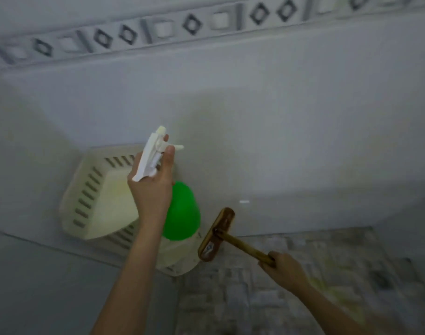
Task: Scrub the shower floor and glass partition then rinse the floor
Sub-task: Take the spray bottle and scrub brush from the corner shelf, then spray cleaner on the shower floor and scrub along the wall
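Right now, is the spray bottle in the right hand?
No, the left hand grips the spray bottle; the right hand holds the brush.

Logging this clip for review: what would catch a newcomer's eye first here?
The green spray bottle with a white trigger stands out, gripped by the left hand at centre frame. Lower right, the right hand holds a brown scrub brush, its head beside a cream slotted basket.
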